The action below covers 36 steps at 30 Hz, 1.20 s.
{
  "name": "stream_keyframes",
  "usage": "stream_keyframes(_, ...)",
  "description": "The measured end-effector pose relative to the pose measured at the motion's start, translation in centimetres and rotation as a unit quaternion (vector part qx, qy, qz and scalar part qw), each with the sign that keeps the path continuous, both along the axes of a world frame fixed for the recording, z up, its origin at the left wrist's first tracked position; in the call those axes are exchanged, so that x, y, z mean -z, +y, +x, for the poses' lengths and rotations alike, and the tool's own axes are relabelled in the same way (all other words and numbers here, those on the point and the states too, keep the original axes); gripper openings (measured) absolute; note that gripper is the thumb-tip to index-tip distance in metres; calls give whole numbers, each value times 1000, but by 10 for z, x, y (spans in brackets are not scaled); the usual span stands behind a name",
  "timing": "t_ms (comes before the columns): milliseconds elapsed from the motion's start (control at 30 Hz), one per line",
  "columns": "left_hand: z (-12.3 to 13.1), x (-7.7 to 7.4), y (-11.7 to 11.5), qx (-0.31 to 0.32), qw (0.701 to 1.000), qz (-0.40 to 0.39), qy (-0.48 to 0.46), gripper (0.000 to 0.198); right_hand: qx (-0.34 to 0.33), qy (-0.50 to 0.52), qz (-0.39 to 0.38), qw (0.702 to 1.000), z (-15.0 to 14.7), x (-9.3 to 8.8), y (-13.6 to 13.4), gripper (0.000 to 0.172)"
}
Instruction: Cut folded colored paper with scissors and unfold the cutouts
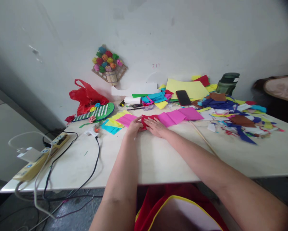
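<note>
A piece of red crepe paper lies on the table, folded or creased, partly hidden under my fingers. My left hand is at its left edge, with the fingers closed on that edge. My right hand rests flat on top of the red paper, fingers stretched out. Pink paper strips extend to the right of my right hand. Another pink piece lies left of my left hand, over yellow paper and blue paper.
A hot glue gun with a black cord and a power strip are at left. A wooden stick, a phone, paper scraps and a green bottle are at right. A red plastic bag stands behind.
</note>
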State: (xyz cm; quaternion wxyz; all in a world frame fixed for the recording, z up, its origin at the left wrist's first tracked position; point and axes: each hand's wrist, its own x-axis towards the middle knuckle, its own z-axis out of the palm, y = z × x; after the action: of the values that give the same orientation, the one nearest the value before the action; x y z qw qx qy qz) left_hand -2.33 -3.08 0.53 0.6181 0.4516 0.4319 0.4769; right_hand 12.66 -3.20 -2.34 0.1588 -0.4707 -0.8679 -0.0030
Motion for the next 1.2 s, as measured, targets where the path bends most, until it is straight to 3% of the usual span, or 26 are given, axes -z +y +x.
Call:
stream_keyframes(500, -3, 2, 1, 55, 998, 31, 20, 81, -10, 22, -32, 999, 0, -9, -7, 51)
stream_keyframes(833, -3, 10, 7, -11, 998, 54, -9, 91, -13, -10, 53, 998, 0, -2, -6, 51)
stream_keyframes(1000, 1, 10, 11, -68, 996, -3, -56, 74, -22, -22, 86, 996, 0, -1, -7, 52)
stream_keyframes(1200, 4, 12, 11, -57, 994, 58, -78, 26, -34, -27, 103, 994, -2, -4, -12, 53)
